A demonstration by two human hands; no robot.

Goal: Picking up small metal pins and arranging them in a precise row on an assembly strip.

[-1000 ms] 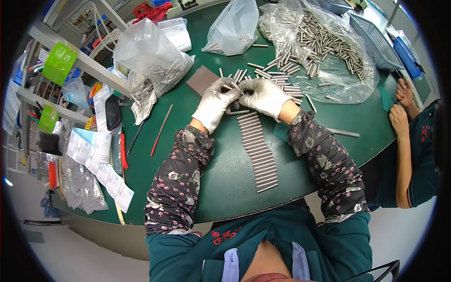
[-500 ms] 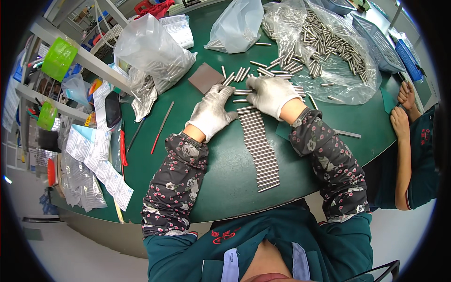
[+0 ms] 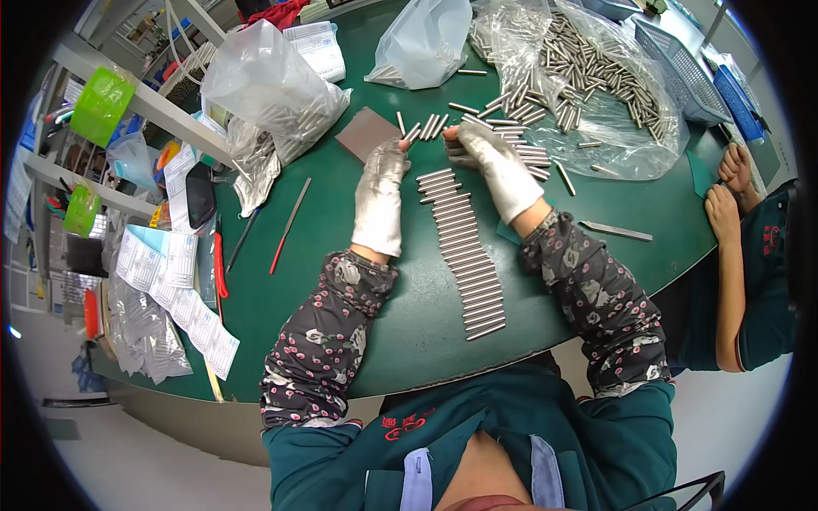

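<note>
A long column of steel pins [image 3: 467, 255] lies side by side on the green table, running toward me. My left hand [image 3: 381, 198], in a white glove with bare fingertips, is turned on its edge left of the column's far end. Its fingers are curled beside several loose pins [image 3: 435, 126]; whether a pin is in them is hidden. Across from it, my right hand [image 3: 498, 170], gloved the same way, has its fingers drawn together near the loose pins. What they hold, if anything, I cannot make out. A brown square sheet [image 3: 365, 134] lies beyond my left hand.
A big heap of pins [image 3: 596, 77] spreads over clear plastic at the far right, near a grey-blue basket [image 3: 677, 77]. Plastic bags [image 3: 268, 77] with pins stand at the back. Left lie a red-handled file [image 3: 290, 226] and papers [image 3: 162, 264]. A co-worker's hands [image 3: 724, 200] rest at right.
Both hands have lifted off the column's far end and their fingers have curled in. My left hand has turned onto its edge. Pins formerly under the hands now show at the column's top.
</note>
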